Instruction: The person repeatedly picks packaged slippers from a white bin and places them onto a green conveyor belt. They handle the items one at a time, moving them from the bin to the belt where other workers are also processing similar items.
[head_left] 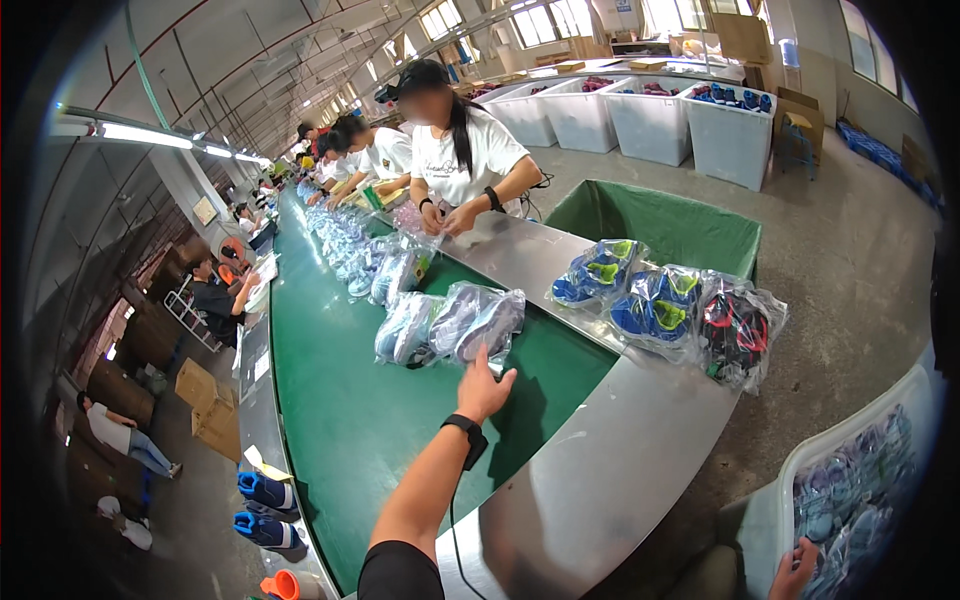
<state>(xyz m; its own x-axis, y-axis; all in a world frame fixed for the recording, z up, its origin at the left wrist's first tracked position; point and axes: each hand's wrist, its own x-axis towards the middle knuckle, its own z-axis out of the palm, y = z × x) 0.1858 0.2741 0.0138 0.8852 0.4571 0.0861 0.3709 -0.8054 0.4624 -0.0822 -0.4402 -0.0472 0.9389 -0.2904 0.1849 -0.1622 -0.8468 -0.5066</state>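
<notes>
We see daylight burning the far windows (552, 22) nearly white, while fluorescent tubes (147, 135) glow at far left above a dim floor (205, 500). Shadow darkens the green conveyor belt (345, 430) right of our left hand (482, 390); glare pales the steel counter (600, 440) and glints on the plastic-bagged shoes (450, 325). Fisheye distortion bends straight lines toward black corners.

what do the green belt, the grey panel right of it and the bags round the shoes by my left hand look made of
Green belt: probably rubber or PVC, smooth with a soft sheen.
Grey panel: likely bare metal, perhaps stainless steel, given its blurred reflections.
Bags: thin clear plastic film, wrinkled and glinting; exact type unclear.
</notes>
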